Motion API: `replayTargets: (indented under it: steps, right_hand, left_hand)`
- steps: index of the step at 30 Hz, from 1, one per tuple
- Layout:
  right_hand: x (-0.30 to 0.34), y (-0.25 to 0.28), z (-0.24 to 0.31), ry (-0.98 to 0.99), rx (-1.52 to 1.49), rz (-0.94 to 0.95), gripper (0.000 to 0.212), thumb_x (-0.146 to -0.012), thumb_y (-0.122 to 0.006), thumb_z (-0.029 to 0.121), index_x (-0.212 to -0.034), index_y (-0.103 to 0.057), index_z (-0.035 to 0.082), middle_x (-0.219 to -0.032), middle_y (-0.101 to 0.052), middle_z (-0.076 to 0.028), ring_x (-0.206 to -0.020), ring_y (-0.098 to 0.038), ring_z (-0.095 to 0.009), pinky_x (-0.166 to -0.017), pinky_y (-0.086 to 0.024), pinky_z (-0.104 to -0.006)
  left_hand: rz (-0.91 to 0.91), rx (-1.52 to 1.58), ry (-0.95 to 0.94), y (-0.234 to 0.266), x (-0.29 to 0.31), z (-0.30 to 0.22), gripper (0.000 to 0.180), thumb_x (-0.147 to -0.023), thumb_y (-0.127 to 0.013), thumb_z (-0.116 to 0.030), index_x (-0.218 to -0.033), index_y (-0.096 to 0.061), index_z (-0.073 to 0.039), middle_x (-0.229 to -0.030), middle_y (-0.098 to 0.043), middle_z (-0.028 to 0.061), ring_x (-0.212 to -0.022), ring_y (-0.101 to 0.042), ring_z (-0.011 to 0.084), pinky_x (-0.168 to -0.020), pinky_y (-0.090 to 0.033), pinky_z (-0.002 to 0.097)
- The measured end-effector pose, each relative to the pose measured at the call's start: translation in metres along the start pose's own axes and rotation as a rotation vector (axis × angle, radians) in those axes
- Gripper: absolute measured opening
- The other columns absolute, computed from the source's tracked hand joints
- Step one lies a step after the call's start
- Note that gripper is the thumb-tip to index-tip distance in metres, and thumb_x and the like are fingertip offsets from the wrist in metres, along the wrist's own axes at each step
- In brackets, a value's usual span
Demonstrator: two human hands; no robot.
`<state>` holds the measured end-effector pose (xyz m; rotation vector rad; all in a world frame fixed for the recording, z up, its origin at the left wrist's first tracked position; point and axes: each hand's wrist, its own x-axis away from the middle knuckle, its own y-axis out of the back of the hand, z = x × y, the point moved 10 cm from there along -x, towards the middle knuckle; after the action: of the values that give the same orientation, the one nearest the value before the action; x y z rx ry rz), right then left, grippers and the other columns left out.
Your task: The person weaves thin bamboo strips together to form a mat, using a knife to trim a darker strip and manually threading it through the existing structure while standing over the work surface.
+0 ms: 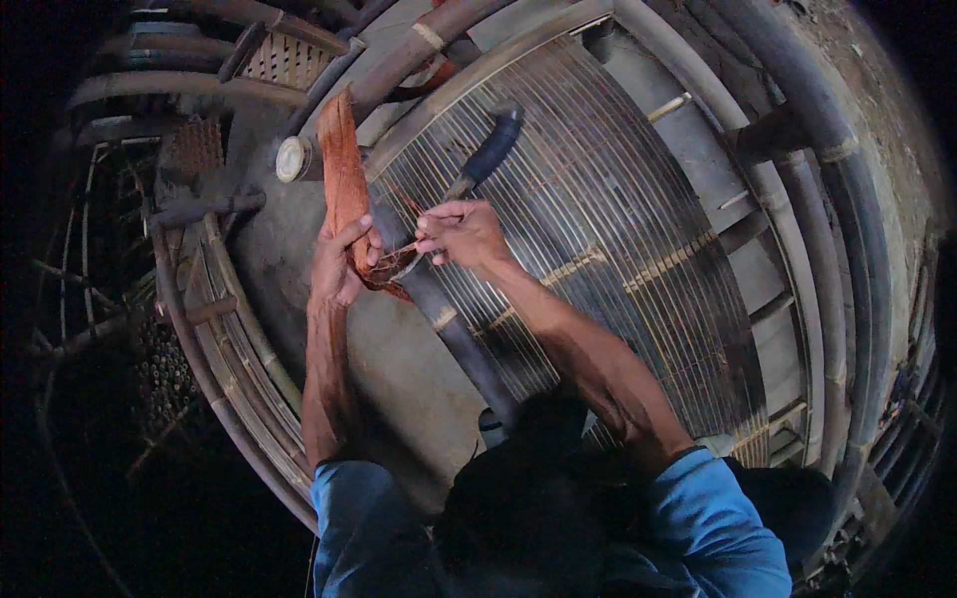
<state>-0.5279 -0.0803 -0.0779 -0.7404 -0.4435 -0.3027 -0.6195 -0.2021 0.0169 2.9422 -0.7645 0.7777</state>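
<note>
My left hand (337, 261) is closed around the lower part of a long reddish-brown fibrous strip (344, 164), which stands up from the fist and has a frayed lower end. Just to the right, my right hand (465, 235) pinches a thin strand (401, 249) that runs across to the strip. Beyond the right hand a tool with a dark, curved handle (493, 148) lies on a panel of narrow slats (608, 189). Part of its metal shows beside the hand; the rest is hidden.
Bamboo poles (797, 219) frame the slatted panel at the right and far side. A round pale-topped container (293, 159) stands left of the strip. Split bamboo lengths (249, 349) lie at the left, above a dark area. Grey floor (419, 369) shows below my hands.
</note>
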Motion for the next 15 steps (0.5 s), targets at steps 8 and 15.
replayTargets:
  steps: [8, 15]
  right_hand:
    - [0.000, 0.010, -0.005, 0.062, 0.030, -0.050, 0.021, -0.093, -0.071, 0.013, -0.102, -0.070, -0.006, -0.089, -0.072, -0.011, -0.077, -0.073, -0.018, -0.056, -0.058, -0.0270]
    - [0.005, 0.022, -0.001, 0.064, -0.092, -0.099, 0.013, -0.090, -0.071, 0.009, -0.092, -0.070, -0.004, -0.083, -0.072, -0.011, -0.073, -0.072, -0.018, -0.058, -0.059, -0.0282]
  left_hand:
    - [-0.035, 0.022, 0.007, 0.001, 0.002, 0.003, 0.025, -0.091, -0.066, -0.007, -0.112, -0.053, -0.006, -0.072, -0.062, 0.0089, -0.051, -0.056, 0.0160, -0.047, -0.045, 0.0272]
    - [-0.029, 0.024, 0.014, 0.000, 0.001, 0.005, 0.025, -0.090, -0.067, -0.006, -0.111, -0.054, -0.006, -0.071, -0.062, 0.0080, -0.051, -0.056, 0.0159, -0.048, -0.047, 0.0273]
